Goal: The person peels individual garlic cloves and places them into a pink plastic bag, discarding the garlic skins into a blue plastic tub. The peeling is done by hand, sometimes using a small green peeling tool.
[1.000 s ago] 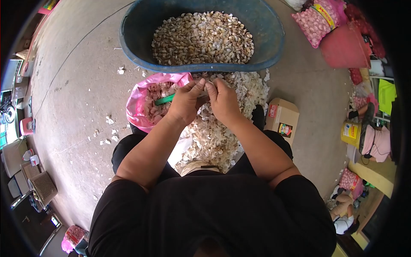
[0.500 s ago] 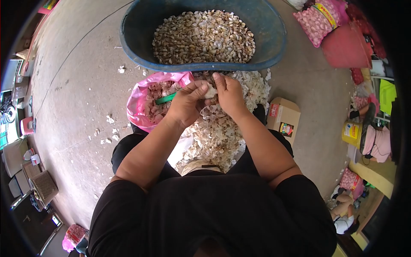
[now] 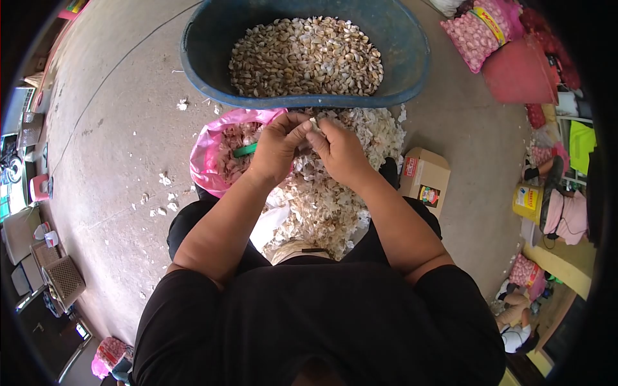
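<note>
My left hand [image 3: 275, 149] and my right hand [image 3: 340, 152] meet just below the near rim of a blue tub [image 3: 309, 101]. Thumbs and fingers of both pinch a small pale piece of garlic [image 3: 313, 121], mostly covered by the fingertips. Loose garlic cloves [image 3: 306, 58] are heaped in the tub. Left of my hands an open pink bag [image 3: 201, 151] holds reddish garlic [image 3: 233, 145], with a green strip [image 3: 245, 150] across it, partly behind my left hand. Under both forearms lies a pile of papery garlic skins [image 3: 318, 206].
A cardboard box [image 3: 428, 174] stands right of my knee. Further right are a filled pink mesh sack [image 3: 473, 38], a red bucket [image 3: 521, 71] and a yellow container [image 3: 528, 201]. Another person [image 3: 517, 328] shows at the lower right. Skin scraps [image 3: 166, 179] dot the concrete floor.
My hands have closed in on each other, and the right thumb has swung toward the left thumb. Less of the garlic shows between the fingers. The tub and bag stay put.
</note>
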The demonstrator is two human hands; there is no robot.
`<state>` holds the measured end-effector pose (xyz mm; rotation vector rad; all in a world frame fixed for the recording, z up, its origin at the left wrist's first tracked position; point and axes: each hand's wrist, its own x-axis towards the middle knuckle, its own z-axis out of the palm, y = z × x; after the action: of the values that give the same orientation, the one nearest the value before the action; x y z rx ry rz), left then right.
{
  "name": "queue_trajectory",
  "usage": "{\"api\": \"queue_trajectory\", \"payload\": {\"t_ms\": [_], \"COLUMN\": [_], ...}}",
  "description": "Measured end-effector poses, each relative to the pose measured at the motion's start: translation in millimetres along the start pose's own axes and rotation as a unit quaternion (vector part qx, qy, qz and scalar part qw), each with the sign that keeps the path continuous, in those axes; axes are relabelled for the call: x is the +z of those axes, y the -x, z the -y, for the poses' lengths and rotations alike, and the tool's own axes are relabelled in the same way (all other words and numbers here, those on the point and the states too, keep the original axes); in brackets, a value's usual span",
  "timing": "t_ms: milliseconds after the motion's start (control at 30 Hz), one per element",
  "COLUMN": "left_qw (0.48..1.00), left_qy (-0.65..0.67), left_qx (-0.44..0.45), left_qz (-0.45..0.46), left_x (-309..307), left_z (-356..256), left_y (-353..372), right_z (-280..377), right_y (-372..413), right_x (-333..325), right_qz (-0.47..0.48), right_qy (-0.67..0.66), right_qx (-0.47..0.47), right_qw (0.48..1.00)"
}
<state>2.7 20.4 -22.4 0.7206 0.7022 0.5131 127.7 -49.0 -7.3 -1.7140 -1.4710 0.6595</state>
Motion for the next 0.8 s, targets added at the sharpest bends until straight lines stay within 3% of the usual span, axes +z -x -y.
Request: {"api": "queue_trajectory", "payload": {"t_ms": [133,200,300,400,533,733,800], "left_qw": [0.994,0.998,0.989,0.966,0.923,0.911,0.912], "left_qy": [0.038,-0.04,-0.138,-0.212,-0.295,-0.267,-0.271], "left_qx": [-0.101,-0.047,0.048,0.13,0.2,0.273,0.26], "left_qz": [-0.014,-0.001,-0.003,-0.064,-0.141,-0.156,-0.165], "left_x": [3,5,6,12,23,25,26], "left_z": [-3,-1,5,11,6,12,12], "left_y": [0,-1,-1,3,11,8,8], "right_z": [-5,-3,4,14,14,19,17], "right_y": [1,1,1,1,6,6,6], "right_x": [3,3,-4,-6,7,13,19], "right_qz": [-0.034,-0.044,0.046,0.057,-0.017,-0.057,-0.081], "right_qy": [0.069,0.055,-0.06,-0.038,-0.091,-0.127,-0.15], "right_qx": [-0.101,-0.11,0.047,0.04,-0.003,0.023,0.034], "right_qw": [0.992,0.991,0.996,0.997,0.996,0.99,0.985]}}
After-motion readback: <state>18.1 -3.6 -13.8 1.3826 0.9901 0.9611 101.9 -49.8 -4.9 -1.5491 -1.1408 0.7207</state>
